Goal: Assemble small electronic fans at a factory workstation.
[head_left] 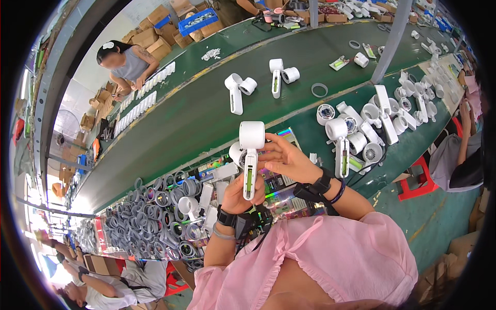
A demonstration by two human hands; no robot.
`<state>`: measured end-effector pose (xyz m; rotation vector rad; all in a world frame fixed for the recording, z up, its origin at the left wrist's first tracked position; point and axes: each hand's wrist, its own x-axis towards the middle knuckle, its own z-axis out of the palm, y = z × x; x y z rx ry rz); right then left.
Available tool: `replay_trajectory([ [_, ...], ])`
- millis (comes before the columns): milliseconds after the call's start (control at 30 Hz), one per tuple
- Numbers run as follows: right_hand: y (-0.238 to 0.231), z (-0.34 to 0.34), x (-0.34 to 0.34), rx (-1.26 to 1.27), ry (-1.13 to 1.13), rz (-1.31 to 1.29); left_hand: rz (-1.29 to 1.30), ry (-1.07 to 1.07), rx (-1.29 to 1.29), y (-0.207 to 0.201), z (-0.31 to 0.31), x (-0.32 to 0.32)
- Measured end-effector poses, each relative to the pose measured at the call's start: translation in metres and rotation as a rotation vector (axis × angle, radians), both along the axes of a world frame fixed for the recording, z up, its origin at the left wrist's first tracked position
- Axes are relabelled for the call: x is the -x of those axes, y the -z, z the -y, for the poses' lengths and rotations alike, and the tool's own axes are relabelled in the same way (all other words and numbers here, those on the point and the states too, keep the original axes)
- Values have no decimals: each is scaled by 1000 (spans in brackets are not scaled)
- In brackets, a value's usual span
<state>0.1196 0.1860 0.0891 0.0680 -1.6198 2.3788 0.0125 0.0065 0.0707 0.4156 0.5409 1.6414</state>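
A white handheld fan body [251,135] stands upright in front of me, its round head at the top. The open slot in its handle shows a bright green strip, perhaps a battery. My left hand [239,195] is closed round the lower handle. Beside the handle, my right hand [291,163] has its fingers spread, with the tips close to the fan; whether they touch it I cannot tell. Behind the fan, another round white part [236,153] is partly hidden. Black straps are on both my wrists.
Many grey rings [150,217] lie heaped at left, beside loose white covers [205,196]. White fan parts [369,119] crowd the right of the bench. Fan bodies [235,94] rest on the green belt [196,111]. A metal post [390,46] rises at right. Co-workers sit around; a red stool [419,181] stands at right.
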Motion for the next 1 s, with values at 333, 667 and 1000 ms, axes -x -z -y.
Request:
replay_trajectory([
  [333, -7, 5, -5, -368, 194, -78, 261, 72, -313, 22, 0, -23],
  [667, -24, 19, -11, -376, 124, -61, 430, 330, -527, 25, -10, -42],
  [1000, -19, 19, -7, -454, 127, -12, 506, 335, -582, 29, -13, -49],
])
